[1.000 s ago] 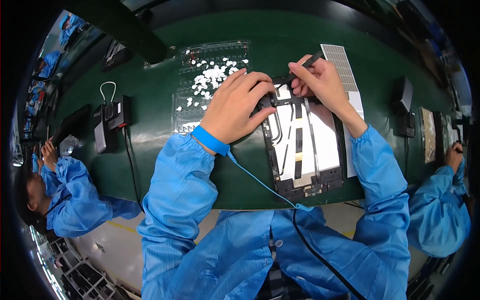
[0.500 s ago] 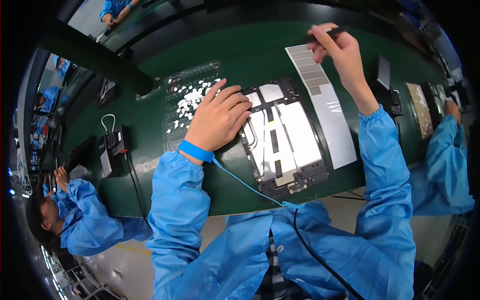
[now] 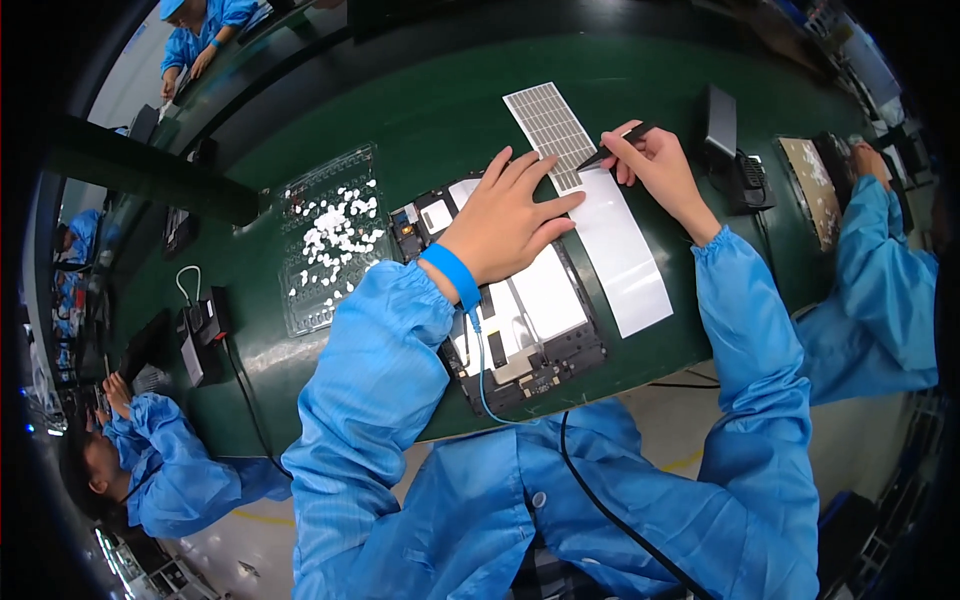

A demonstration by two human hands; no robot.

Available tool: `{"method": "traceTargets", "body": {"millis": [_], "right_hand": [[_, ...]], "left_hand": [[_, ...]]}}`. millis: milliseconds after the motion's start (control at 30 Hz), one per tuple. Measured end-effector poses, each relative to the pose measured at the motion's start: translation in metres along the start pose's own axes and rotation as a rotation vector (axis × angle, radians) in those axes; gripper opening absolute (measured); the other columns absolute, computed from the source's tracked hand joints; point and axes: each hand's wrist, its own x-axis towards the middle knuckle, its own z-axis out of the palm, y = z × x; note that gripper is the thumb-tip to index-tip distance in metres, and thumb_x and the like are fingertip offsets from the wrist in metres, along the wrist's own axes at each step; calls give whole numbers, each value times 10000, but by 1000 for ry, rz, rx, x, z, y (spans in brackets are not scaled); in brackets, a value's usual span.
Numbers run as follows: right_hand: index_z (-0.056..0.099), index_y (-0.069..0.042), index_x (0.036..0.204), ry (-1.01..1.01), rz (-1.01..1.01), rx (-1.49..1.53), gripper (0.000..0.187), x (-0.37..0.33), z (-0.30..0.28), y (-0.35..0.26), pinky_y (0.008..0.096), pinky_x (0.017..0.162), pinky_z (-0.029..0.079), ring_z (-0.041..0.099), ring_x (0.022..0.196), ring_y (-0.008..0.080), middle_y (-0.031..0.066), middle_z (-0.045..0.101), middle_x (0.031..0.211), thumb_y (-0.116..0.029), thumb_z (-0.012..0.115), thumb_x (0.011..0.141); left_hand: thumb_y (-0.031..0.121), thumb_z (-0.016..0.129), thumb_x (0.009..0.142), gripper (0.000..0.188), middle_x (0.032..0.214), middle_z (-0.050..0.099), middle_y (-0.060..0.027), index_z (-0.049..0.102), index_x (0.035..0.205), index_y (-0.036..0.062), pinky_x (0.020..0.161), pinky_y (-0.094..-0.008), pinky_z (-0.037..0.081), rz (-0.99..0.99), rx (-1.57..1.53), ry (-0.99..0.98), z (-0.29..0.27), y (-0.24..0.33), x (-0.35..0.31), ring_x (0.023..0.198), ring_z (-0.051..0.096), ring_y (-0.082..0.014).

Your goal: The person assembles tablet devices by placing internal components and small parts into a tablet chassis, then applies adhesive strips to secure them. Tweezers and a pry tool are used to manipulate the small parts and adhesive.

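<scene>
Black tweezers (image 3: 612, 152) are pinched in my right hand (image 3: 655, 172), their tip at the last row of small grey stickers on a long white sticker sheet (image 3: 622, 255). My left hand (image 3: 508, 218) is spread with fingers apart, and its fingertips rest at the left edge of that sheet. Below this hand lies an opened tablet-like device (image 3: 550, 300), showing silvery-white battery panels and a dark frame; the hand and wrist hide part of it. A blue wrist strap (image 3: 450, 275) with a thin cord sits on my left wrist.
A clear plastic tray (image 3: 305, 310) with many small white pieces (image 3: 338, 228) lies left of the device. Dark box-shaped devices (image 3: 203, 330) stand farther left, and another grey box (image 3: 720, 120) stands to the right. Co-workers in blue sit left, right and across.
My right hand has come down with the tweezers onto the sticker sheet. My left hand has moved right, from the device's upper left edge to the sheet's edge. The view has shifted slightly.
</scene>
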Motion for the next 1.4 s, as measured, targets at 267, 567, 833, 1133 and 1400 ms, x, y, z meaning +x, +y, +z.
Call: {"method": "traceTargets", "body": {"millis": [267,567,833,1133,1400], "right_hand": [[671,10,987,8,13,-13,244,2,-2,2,201,527,435,592,608,69,80,702,783,-232,664,960],[650,21,986,-32,15,8,245,2,2,-5,202,542,452,612,620,91,82,691,786,-224,644,977],[645,1,983,113,7,268,287,8,14,-13,219,566,466,602,635,93,68,665,801,-286,632,988],[626,-18,905,-115,18,122,317,38,96,-12,196,488,432,565,556,63,24,622,696,-325,626,986],[635,-16,903,-143,-18,132,342,34,96,-12,201,505,454,604,585,82,39,644,700,-351,645,973]], "left_hand": [[324,493,1017,350,1416,487,-217,635,1324,234,1204,-527,200,-2,13,-4,0,1,2,1364,404,-381],[370,428,1044,385,1454,459,-217,608,1360,245,1209,-535,182,-13,29,3,5,-4,-3,1381,385,-382],[189,593,958,288,1342,540,-180,659,1235,143,1083,-483,408,-57,-12,292,-47,3,-18,1229,520,-400],[103,603,921,229,1227,604,-121,648,1139,51,934,-406,488,-341,-179,362,-42,-13,-69,1102,594,-340],[122,584,937,268,1281,596,-130,648,1192,70,979,-413,466,-318,-113,261,-38,-12,-66,1154,576,-349]]}}
